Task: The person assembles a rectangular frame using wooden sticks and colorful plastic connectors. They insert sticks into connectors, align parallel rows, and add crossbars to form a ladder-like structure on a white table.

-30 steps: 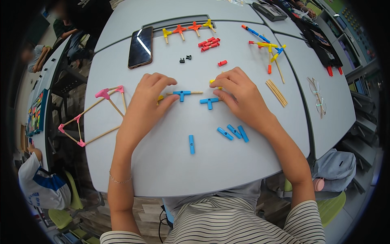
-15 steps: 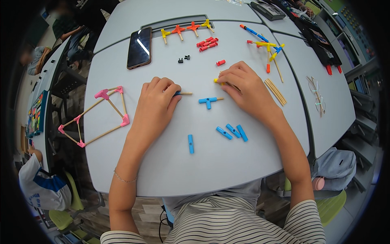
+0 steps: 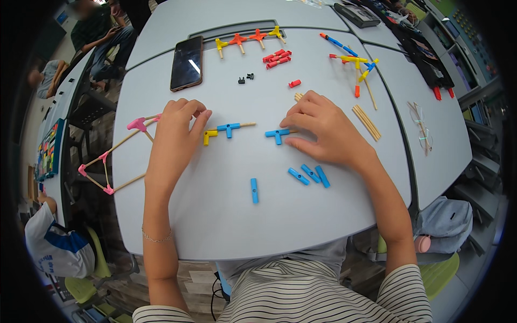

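Observation:
My left hand (image 3: pixel 180 132) is raised just left of a joined piece, thumb and fingers apart, with nothing visible in it. That piece has a yellow connector (image 3: pixel 208 137), a blue T-shaped connector (image 3: pixel 229 128) and a wooden stick (image 3: pixel 248 124) pointing right. My right hand (image 3: pixel 329 128) hovers with thumb and fingers parted around the stick end of a second blue T-shaped connector (image 3: pixel 277 134). Ends of pale sticks (image 3: pixel 299 97) show beyond its fingers; what lies under the palm is hidden. Nearer me lie a blue tube connector (image 3: pixel 254 190) and several more blue tubes (image 3: pixel 310 173).
A pink-jointed stick frame (image 3: pixel 109 156) lies left, partly behind my left hand. A phone (image 3: pixel 186 63), yellow and orange connectors on sticks (image 3: pixel 237 40), red connectors (image 3: pixel 277 58) and small black parts (image 3: pixel 245 78) lie beyond. A multicoloured assembly (image 3: pixel 355 62) and bare sticks (image 3: pixel 367 123) are on the right.
My left hand has let go of the blue piece and moved left, uncovering its yellow connector. My right hand has come down toward the second blue T-connector, opening its fingers.

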